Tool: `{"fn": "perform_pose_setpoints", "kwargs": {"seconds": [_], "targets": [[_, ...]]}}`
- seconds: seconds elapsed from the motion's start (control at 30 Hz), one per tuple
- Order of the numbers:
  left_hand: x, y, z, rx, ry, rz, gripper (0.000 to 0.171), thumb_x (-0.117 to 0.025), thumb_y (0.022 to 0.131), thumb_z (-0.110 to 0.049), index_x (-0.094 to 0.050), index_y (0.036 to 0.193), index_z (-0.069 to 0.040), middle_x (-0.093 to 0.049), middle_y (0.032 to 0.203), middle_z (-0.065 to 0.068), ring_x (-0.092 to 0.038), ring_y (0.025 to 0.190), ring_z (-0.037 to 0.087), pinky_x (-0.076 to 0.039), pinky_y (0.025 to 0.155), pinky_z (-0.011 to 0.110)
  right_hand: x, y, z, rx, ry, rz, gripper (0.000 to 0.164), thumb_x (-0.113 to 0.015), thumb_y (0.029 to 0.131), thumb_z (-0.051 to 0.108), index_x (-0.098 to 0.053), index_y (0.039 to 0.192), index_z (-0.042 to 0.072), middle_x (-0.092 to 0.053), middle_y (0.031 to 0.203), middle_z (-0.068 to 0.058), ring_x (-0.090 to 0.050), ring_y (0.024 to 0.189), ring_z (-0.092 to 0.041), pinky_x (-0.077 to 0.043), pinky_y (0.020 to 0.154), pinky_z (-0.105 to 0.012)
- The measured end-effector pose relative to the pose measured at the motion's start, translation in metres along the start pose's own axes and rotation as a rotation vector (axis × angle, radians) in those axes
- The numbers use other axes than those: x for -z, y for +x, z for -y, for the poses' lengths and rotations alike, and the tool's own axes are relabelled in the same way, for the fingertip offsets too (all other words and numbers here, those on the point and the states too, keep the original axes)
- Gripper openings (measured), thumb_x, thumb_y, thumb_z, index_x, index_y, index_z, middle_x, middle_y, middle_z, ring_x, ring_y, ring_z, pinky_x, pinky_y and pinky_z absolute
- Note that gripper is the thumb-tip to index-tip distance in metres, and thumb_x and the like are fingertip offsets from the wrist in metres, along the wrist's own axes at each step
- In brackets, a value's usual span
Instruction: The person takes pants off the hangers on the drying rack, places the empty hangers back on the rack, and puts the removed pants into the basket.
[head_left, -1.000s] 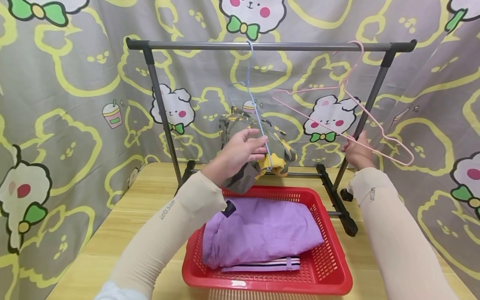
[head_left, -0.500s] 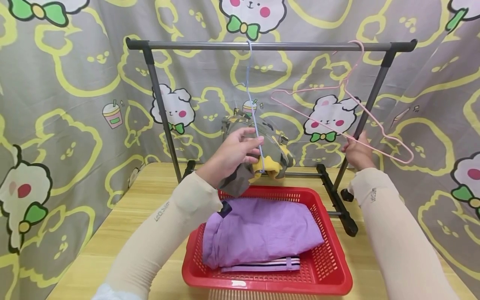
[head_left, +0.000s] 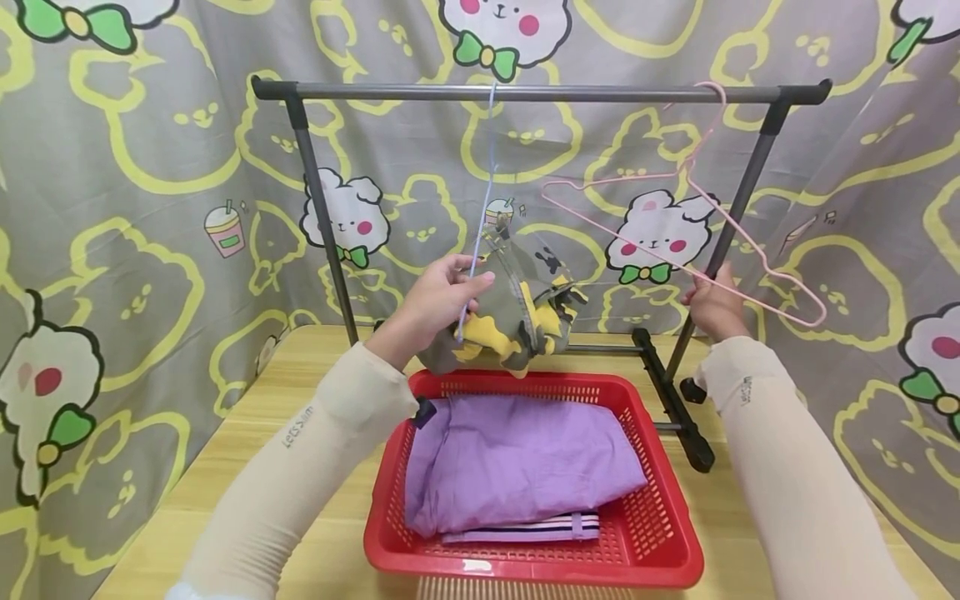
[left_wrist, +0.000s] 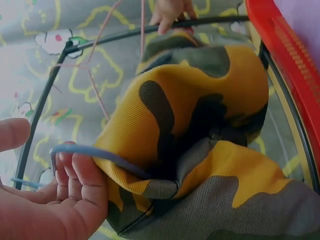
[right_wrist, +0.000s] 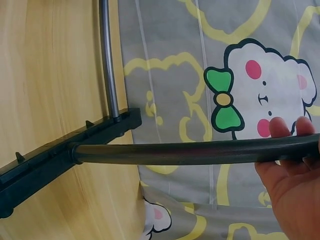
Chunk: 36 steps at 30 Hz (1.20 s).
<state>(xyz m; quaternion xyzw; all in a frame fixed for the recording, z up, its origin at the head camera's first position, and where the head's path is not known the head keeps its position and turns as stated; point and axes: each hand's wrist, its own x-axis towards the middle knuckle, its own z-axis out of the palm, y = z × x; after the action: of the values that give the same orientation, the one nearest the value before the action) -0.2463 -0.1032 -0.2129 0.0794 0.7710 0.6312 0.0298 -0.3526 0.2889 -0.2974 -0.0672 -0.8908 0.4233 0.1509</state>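
Observation:
My left hand (head_left: 437, 302) holds the lower end of a thin blue clothes hanger (head_left: 491, 133) that hangs edge-on from the rack's top bar. In the left wrist view the fingers curl against the blue hanger, and the thumb stands apart from it. A yellow, grey and black camouflage garment (left_wrist: 195, 100) hangs bunched on this hanger, one opening facing the camera; its kind is hard to tell. Over at the right, my right hand (right_wrist: 295, 185) grips the upright post (right_wrist: 200, 152) of the clothes rack (head_left: 570, 93). A bare pink hanger (head_left: 701, 200) hangs in front of that hand.
On the wooden table (head_left: 247, 433) stands a red basket (head_left: 678, 517), in front of the rack. Folded purple cloth (head_left: 525, 467) and a striped piece (head_left: 525, 528) lie inside. Rack feet (head_left: 675, 408) rest on the table. A patterned curtain (head_left: 150, 275) encloses the back and sides.
My left hand has moved left with the blue hanger's lower end, and the camouflage garment has turned, showing more yellow. The right hand stays on the post.

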Motion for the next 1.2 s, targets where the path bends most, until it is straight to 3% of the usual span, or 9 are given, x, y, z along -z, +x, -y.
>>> {"fn": "perform_pose_setpoints", "kwargs": {"seconds": [0.2, 0.4, 0.57, 0.73, 0.93, 1.2], "targets": [[0.015, 0.001, 0.002, -0.035, 0.123, -0.055, 0.048, -0.061, 0.088, -0.028, -0.044, 0.127, -0.008, -0.05, 0.087, 0.01, -0.048, 0.063, 0.017, -0.04, 0.051, 0.028, 0.001, -0.001, 0.0, -0.004, 0.017, 0.017, 0.039, -0.023, 0.098, 0.039, -0.028, 0.119, 0.007, -0.052, 0.099, -0.013, -0.056, 0.085, -0.022, -0.045, 0.072, -0.036], [0.03, 0.005, 0.003, -0.067, 0.309, -0.12, 0.043, -0.058, 0.088, -0.035, -0.049, 0.123, -0.011, -0.051, 0.09, 0.01, -0.049, 0.072, 0.021, -0.041, 0.06, 0.031, 0.004, 0.0, -0.002, 0.015, -0.013, 0.006, 0.039, -0.02, 0.099, 0.038, -0.026, 0.12, 0.006, -0.054, 0.101, -0.016, -0.056, 0.091, -0.029, -0.045, 0.071, -0.036], [0.042, 0.012, 0.007, -0.084, 0.41, -0.147, 0.031, -0.053, 0.091, -0.037, -0.057, 0.104, -0.009, -0.053, 0.091, 0.01, -0.047, 0.078, 0.023, -0.041, 0.065, 0.034, 0.005, 0.0, -0.005, 0.021, -0.017, -0.002, 0.037, -0.021, 0.099, 0.036, -0.027, 0.119, 0.005, -0.054, 0.098, -0.015, -0.056, 0.091, -0.031, -0.044, 0.07, -0.036], [0.053, 0.014, 0.011, -0.085, 0.498, -0.187, 0.034, -0.046, 0.094, -0.04, -0.058, 0.092, -0.008, -0.051, 0.088, 0.009, -0.044, 0.074, 0.023, -0.038, 0.062, 0.035, 0.001, 0.002, -0.006, 0.059, -0.028, -0.012, 0.039, -0.023, 0.098, 0.039, -0.031, 0.115, 0.005, -0.057, 0.093, -0.012, -0.059, 0.084, -0.025, -0.045, 0.07, -0.035], [0.057, 0.017, 0.015, -0.08, 0.472, -0.168, 0.035, -0.045, 0.094, -0.041, -0.057, 0.09, -0.009, -0.049, 0.086, 0.008, -0.043, 0.073, 0.023, -0.037, 0.062, 0.034, 0.001, 0.0, -0.005, 0.062, -0.035, -0.008, 0.04, -0.021, 0.098, 0.039, -0.031, 0.116, 0.005, -0.056, 0.097, -0.015, -0.057, 0.09, -0.032, -0.043, 0.071, -0.037], [0.057, 0.021, 0.02, -0.147, 0.419, -0.207, 0.038, -0.045, 0.093, -0.043, -0.06, 0.093, -0.008, -0.057, 0.098, 0.006, -0.045, 0.084, 0.022, -0.038, 0.07, 0.035, 0.001, -0.001, -0.004, 0.045, -0.04, 0.0, 0.045, -0.019, 0.097, 0.043, -0.03, 0.117, 0.004, -0.055, 0.101, -0.017, -0.053, 0.09, -0.03, -0.04, 0.069, -0.037]]}}
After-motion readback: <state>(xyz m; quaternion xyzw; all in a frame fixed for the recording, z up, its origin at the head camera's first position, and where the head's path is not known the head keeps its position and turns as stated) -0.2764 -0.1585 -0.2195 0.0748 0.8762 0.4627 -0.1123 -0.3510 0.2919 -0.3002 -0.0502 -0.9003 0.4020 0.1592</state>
